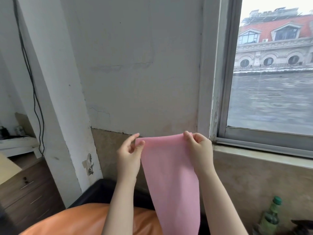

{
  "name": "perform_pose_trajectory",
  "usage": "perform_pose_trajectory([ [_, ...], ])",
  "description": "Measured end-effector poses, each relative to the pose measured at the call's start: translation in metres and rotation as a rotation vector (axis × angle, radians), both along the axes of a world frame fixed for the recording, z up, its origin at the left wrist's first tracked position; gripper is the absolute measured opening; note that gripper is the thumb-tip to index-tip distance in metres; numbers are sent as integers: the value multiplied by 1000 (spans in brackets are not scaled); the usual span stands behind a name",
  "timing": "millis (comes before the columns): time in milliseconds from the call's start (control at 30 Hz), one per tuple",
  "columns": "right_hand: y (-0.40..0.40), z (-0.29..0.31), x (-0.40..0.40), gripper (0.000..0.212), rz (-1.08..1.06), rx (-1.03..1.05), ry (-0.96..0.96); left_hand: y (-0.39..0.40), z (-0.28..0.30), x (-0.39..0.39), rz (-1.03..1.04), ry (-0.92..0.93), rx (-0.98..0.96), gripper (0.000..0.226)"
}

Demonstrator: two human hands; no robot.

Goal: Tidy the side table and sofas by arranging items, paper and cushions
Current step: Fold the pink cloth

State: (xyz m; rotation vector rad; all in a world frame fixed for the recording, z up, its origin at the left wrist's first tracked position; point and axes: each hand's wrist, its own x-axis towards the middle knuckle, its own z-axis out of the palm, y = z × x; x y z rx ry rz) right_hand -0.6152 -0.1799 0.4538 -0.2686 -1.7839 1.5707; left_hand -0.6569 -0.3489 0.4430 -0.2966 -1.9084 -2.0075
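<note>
Against a scuffed white wall beside the window, a person holds up a pink cloth, the left hand and right hand each pinching a top corner. Below the cloth lies an orange cushion; a green bottle stands under the window.

Home living room: sofa, window, drawers.
</note>
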Motion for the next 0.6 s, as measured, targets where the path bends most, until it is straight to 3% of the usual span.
perform_pose_trajectory([
  [133, 2, -4, -1, 38, -17, -58, 24, 2, 2, 1, -54, 17, -44, 32],
  [233, 0, -1, 4, 8, 122, -120, 65, 4, -1, 1, 69, 22, -3, 22],
  [333, 4, -6, 3, 23, 296, -162, 66, 4, -3, 0, 153, 18, -8, 10],
  [467, 6, -11, -2, 6, 151, -169, 37, 4, -6, -1, 132, 1, -52, 23],
  [533, 6, -12, -3, 17, 113, -176, 33, 5, -8, 0, 143, 12, -82, 30],
  [600, 6, -11, -4, 23, 114, -198, 37, 5, -6, 1, 115, 7, -80, 20],
])
